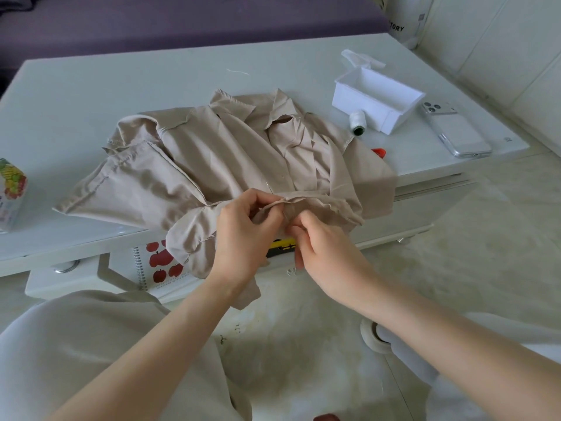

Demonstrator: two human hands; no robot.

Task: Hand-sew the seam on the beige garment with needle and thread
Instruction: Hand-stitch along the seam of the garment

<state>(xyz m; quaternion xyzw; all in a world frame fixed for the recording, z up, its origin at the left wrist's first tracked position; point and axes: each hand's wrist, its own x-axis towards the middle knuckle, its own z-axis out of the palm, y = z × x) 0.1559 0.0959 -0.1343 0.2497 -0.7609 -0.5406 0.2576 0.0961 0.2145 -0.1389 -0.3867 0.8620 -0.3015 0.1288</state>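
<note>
At the table (121, 86) edge our left hand (246, 229) pinches the beige garment (212, 153) seam, right hand (321, 247) seemingly pinching the needle (284, 214); we should keep stitches small

Hands: we count two, the left hand (243, 235) and the right hand (324, 247).
Beige garment (212, 153): we see one.
Thread spool (357, 123): one.
White box (376, 98): one.
Phone (455, 132): one.
Spiral notebook (161, 262): one.
Carton (10, 192): we find one.
</note>
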